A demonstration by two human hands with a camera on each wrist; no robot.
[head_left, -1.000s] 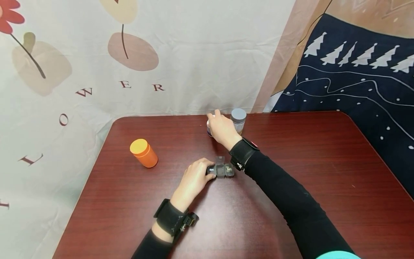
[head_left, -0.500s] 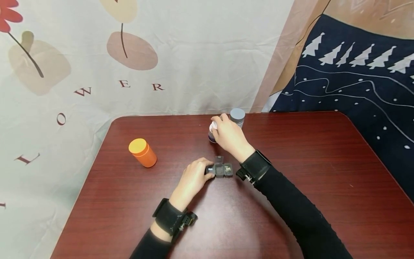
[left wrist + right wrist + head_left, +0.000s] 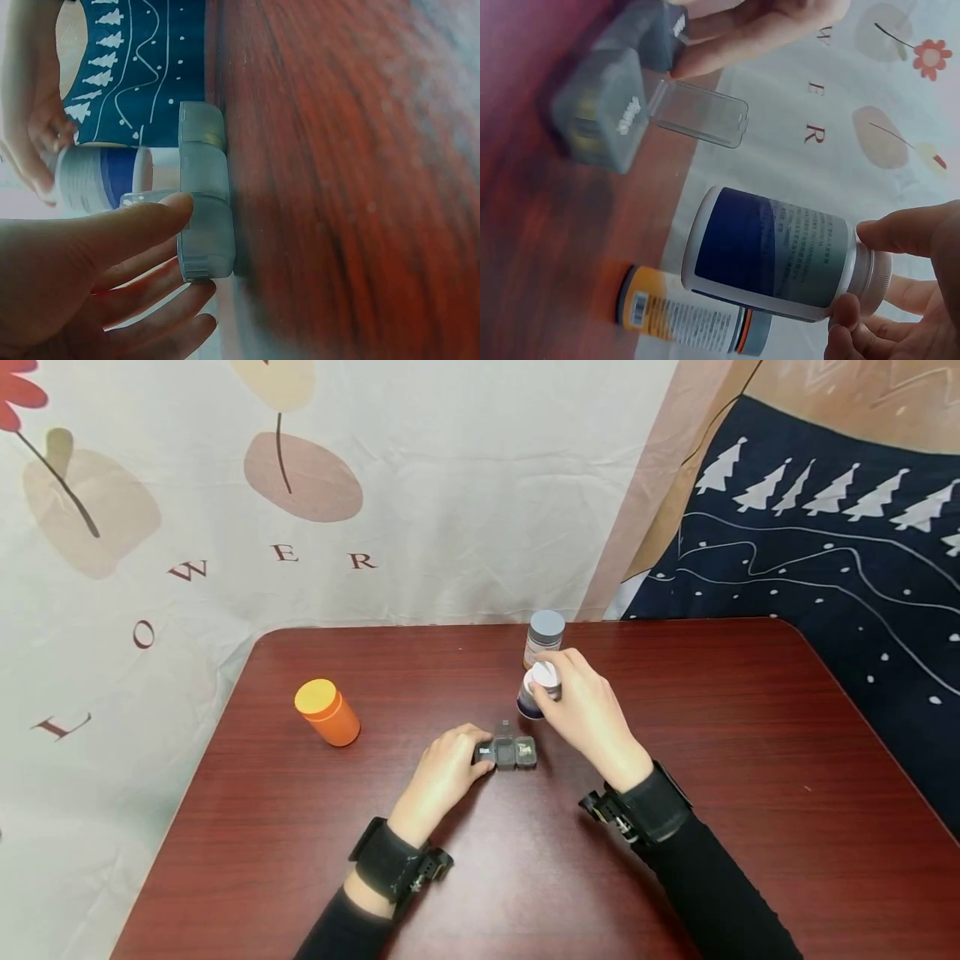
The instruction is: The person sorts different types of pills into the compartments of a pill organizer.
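I have the right hand (image 3: 588,706) grasping a white-capped bottle (image 3: 772,251) with a blue-and-grey label, thumb and fingers pinched around the cap (image 3: 877,281) and neck; holding it up there leaves the body uncovered and, I judge, lets its base hang free of the table (image 3: 750,718). It sits just beyond the three-compartment pill organizer (image 3: 505,753), whose left end my left hand (image 3: 442,772) pinches between thumb and fingers, probably so the light little box cannot skid. That grip also keeps my fingers off the middle compartment, the one with its clear lid (image 3: 701,112) raised; the right-end one is covered, with something yellowish showing inside. Behind the held bottle, a grey-capped bottle (image 3: 543,631) stands near the far edge, and an orange bottle (image 3: 327,714) with a yellow cap stands well apart on the left, out of both arms' way.
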